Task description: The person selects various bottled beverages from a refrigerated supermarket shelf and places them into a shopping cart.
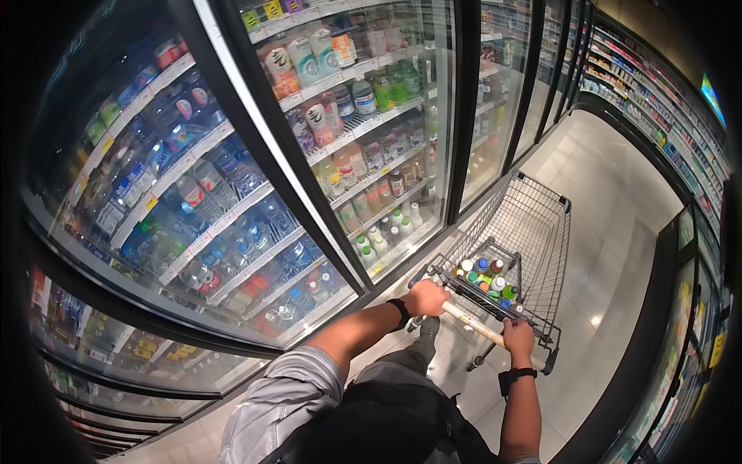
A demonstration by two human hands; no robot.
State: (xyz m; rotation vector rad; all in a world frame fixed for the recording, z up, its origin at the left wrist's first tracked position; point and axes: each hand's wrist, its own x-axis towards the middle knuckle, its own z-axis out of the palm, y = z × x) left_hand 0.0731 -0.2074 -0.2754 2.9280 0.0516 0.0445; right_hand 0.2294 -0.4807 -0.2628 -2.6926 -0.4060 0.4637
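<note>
A wire shopping cart (pixel 533 232) stands on the floor right in front of me. My left hand (pixel 427 297) is wrapped round the left part of its pale handle bar (pixel 473 325). Farther right on the same bar, my right hand (pixel 519 340) is closed, its fingers curled over the grip. Several bottles (pixel 485 272) with caps of different colours are grouped at the near end of the cart, seen from above. Dark bands circle both my wrists.
Glass-doored coolers (pixel 255 155) full of bottled drinks line my left side. A low black-edged chiller case (pixel 657 309) runs along the right. Stocked shelves (pixel 649 93) stand at the far end. Pale tiled floor (pixel 610 185) stretches ahead between them.
</note>
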